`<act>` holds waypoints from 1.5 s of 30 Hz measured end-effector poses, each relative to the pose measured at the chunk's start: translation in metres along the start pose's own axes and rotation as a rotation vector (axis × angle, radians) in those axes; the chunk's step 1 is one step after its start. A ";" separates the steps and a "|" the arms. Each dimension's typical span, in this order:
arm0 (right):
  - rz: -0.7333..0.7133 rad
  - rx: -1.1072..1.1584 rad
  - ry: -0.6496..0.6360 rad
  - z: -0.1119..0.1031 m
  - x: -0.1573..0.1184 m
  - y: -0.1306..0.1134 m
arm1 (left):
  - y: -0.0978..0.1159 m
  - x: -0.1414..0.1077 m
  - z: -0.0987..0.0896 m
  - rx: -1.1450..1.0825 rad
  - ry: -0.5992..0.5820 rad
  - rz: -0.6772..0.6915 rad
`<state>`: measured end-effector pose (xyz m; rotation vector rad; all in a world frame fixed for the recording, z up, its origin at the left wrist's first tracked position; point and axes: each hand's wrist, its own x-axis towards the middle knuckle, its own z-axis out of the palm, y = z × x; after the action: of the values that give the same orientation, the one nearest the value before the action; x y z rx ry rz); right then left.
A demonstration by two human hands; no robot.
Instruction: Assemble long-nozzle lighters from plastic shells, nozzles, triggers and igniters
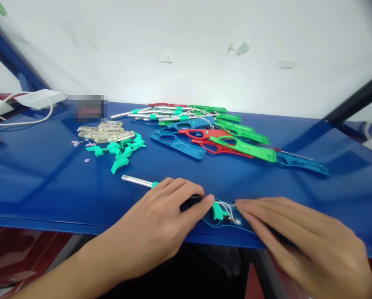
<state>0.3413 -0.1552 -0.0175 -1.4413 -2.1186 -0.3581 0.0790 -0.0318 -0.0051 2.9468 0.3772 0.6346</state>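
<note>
Blue casing half point(245, 223) is stretched out between both hands near the front edge of the tabletop point(58, 187), can't tell if it's resting there or slightly lifted. Long axis runs pretty much crosswise, with the metal tube point(138, 181) sticking out past the left hand point(170, 216) and the tail dipping a bit toward the right hand point(304, 236).

Left hand is clamped on the front section, thumb and index near each other; the other fingers' undersides are hidden. Right hand looks closed on the tail, fingertips bunched at its upper edge, though I can't see what's under the palm.

Relation that matters imo: the teal trigger piece point(217, 211) sits just right of the left thumb tip, so left is nearer to it. White wires point(231, 211) loop between that piece and the right fingertips, so I'd call right nearer for those.
</note>
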 end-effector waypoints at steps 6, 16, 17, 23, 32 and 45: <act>0.028 0.016 -0.023 0.000 -0.004 0.001 | 0.001 -0.002 -0.001 -0.001 -0.008 -0.002; 0.049 0.044 -0.065 -0.003 -0.006 0.001 | 0.004 0.003 -0.002 -0.035 -0.018 -0.029; 0.053 0.052 -0.071 -0.003 -0.006 0.000 | 0.004 0.003 -0.002 -0.044 -0.016 -0.036; 0.105 0.090 -0.024 0.003 0.003 -0.017 | -0.001 0.003 -0.003 -0.179 0.033 -0.074; 0.054 0.109 -0.047 0.019 0.004 -0.025 | -0.002 0.002 -0.002 -0.259 0.072 -0.180; 0.071 0.136 -0.078 0.020 0.003 -0.025 | -0.003 0.002 0.002 -0.228 0.129 -0.064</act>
<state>0.3119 -0.1525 -0.0298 -1.4677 -2.1024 -0.1302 0.0811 -0.0284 -0.0061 2.6761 0.3815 0.8038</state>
